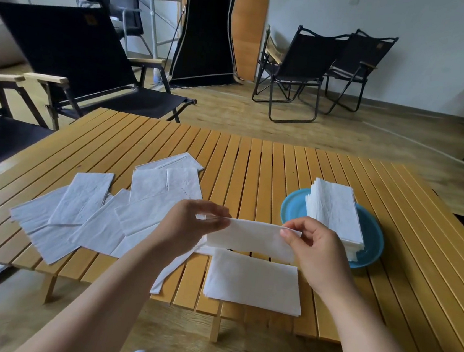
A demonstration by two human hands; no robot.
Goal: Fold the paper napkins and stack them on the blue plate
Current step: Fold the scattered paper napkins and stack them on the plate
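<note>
White paper makes up everything in play: a folded napkin (250, 237) is held just above the slatted wooden table (255, 161), the left hand (191, 220) pinching its left top corner and the right hand (311, 244) pinching the right, fingers curled round the edge, probably to line up the layers. Below it lies 1 flat napkin (253, 282) at the near edge, with loose unfolded napkins (90, 217) spread left. Right of the hands, the blue plate (371, 235) already carries a tall stack of folded napkins (336, 213), within easy reach.
</note>
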